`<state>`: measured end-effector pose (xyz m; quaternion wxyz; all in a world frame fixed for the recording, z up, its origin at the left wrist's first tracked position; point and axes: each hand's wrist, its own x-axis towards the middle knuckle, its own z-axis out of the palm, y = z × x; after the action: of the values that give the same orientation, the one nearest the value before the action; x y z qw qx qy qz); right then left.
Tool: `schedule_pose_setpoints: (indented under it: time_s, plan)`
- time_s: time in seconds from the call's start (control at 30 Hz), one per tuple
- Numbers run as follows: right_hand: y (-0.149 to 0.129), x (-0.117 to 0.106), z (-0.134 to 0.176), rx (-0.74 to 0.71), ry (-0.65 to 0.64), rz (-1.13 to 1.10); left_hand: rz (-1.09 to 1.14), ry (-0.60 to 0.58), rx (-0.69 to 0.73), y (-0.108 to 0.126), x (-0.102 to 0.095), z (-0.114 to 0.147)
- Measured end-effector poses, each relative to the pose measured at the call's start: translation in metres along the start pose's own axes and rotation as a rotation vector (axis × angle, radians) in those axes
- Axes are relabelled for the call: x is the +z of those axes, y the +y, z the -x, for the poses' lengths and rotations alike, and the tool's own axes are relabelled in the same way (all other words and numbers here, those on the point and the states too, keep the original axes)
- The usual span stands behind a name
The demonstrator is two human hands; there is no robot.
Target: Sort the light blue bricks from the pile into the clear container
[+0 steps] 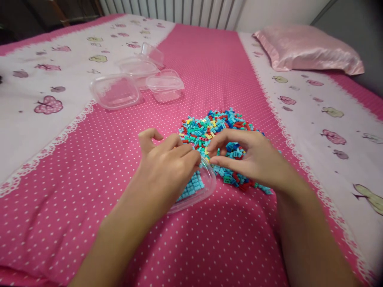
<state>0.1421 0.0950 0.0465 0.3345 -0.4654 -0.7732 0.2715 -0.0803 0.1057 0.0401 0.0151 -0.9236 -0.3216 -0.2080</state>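
Observation:
My left hand [167, 163] is bent over a clear plastic lid or shallow tray [210, 181], its fingers curled and the fingertips hidden from me. Under that hand, light-blue small building bricks [193, 185] lie in neat rows on the clear plastic. My right hand [243, 153] is at the near side of a loose pile of tiny building bricks [203, 129]. Its thumb and forefinger come together close to the plastic's far rim, and whatever is between them is too small to make out. The pile is mostly light blue, with red, green, yellow and dark-blue pieces.
Several clear plastic containers [118, 93] and lids stand at the upper left on the pink dotted bedspread [206, 59]. A pink satin pillow [308, 48] lies at the far right. Behind the bed is a white radiator [176, 12].

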Motion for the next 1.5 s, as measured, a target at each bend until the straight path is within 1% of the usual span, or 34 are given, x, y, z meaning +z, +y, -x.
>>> schedule_pose_setpoints:
  time_s: [0.07,0.13,0.27,0.4,0.63,0.73,0.87,1.03,1.37,1.5]
  plan:
    - [0.0,-0.002,0.0,0.024,0.071,0.026,-0.063,-0.004,0.064,0.001,-0.001,0.002]
    - [0.001,-0.001,-0.001,0.05,0.093,0.021,-0.118,-0.025,0.109,0.002,-0.001,0.002]
    - [0.005,0.004,-0.002,0.08,0.046,-0.031,-0.188,-0.071,0.165,0.005,0.001,-0.002]
    - [0.007,0.007,-0.002,0.086,0.031,-0.03,-0.214,-0.068,0.206,0.005,0.003,-0.005]
    - [0.006,0.006,-0.002,0.082,0.007,-0.02,-0.189,-0.073,0.203,0.005,0.012,-0.006]
    - [0.005,0.004,-0.002,0.078,0.019,-0.026,-0.168,-0.087,0.203,0.005,0.014,-0.007]
    - [0.005,0.003,-0.002,0.083,0.031,-0.022,-0.159,-0.115,0.196,0.005,0.012,-0.008]
    - [0.006,0.003,-0.002,0.083,0.026,-0.009,-0.187,-0.104,0.192,0.003,0.01,-0.005]
    - [0.008,0.004,-0.002,0.077,0.018,0.009,-0.121,-0.179,0.198,0.003,0.012,-0.001]
    - [0.008,0.004,-0.001,0.084,0.018,0.011,-0.117,-0.169,0.202,0.004,0.011,-0.002]
